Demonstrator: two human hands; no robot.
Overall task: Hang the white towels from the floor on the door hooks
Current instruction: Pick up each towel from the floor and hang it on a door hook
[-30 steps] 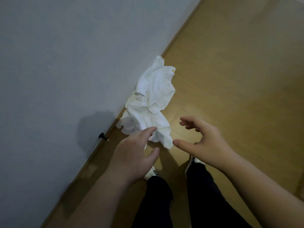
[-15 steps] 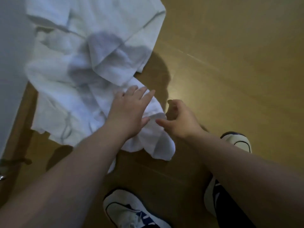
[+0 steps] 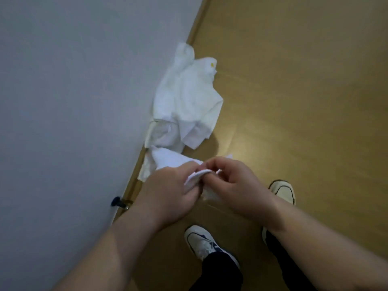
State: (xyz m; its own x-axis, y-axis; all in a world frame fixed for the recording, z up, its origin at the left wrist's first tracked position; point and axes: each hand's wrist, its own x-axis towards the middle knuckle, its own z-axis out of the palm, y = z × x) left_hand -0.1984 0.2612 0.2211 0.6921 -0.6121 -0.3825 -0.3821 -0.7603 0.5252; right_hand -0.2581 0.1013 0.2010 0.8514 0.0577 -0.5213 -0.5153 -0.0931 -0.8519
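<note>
A heap of white towels (image 3: pixel 186 103) lies on the wooden floor against the foot of a grey-white door. The nearest white towel (image 3: pixel 168 160) is lifted at one corner. My left hand (image 3: pixel 170 192) grips that corner from the left. My right hand (image 3: pixel 233 183) pinches the same towel from the right, fingers curled round the cloth. The two hands almost touch above the floor. No door hooks are in view.
The grey-white door (image 3: pixel 73 101) fills the left side, its lower edge running diagonally. A black doorstop (image 3: pixel 117 201) juts from the door near the floor. My two white shoes (image 3: pixel 203 242) (image 3: pixel 283 191) stand on the wooden floor (image 3: pixel 304 101) just below my hands.
My head has risen away from the floor. Both hands have closed on the nearest towel's corner and lifted it, where before the left lay flat on it and the right only touched it.
</note>
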